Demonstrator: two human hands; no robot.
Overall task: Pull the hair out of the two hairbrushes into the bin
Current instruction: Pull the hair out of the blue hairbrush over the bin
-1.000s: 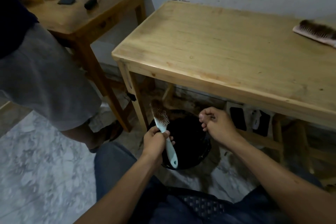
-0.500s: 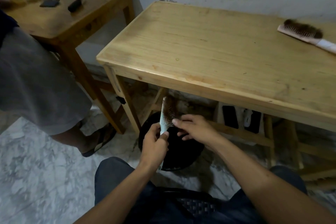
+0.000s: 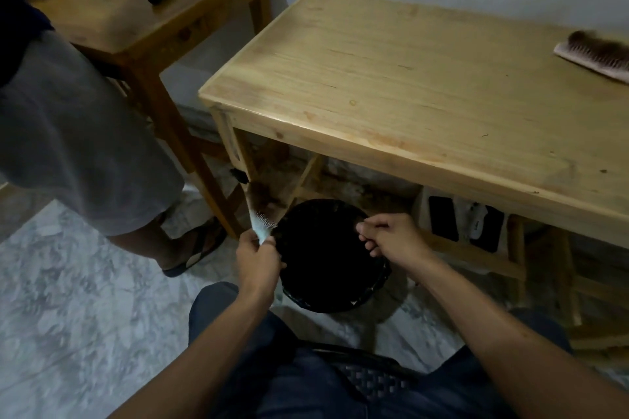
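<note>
My left hand (image 3: pixel 256 262) grips the handle of a pale blue hairbrush (image 3: pixel 260 219), which points up and left at the left rim of the black bin (image 3: pixel 335 303); brown hair fills its upper bristles. My right hand (image 3: pixel 391 236) hovers over the bin's right side with fingertips pinched together; whether any hair is between them I cannot tell. A second, pink hairbrush (image 3: pixel 594 56) full of dark hair lies on the light wooden table (image 3: pixel 408 78) at the far right.
Another person stands at the left in grey shorts (image 3: pixel 75 133) with a sandalled foot (image 3: pixel 194 252) near the bin. A darker wooden table (image 3: pixel 143 7) behind holds small dark items. My knees and a dark chair seat (image 3: pixel 367 381) are below the bin.
My right hand has come away from the blue brush's bristles and moved right over the bin. The brush has tilted away to the left in my left hand.
</note>
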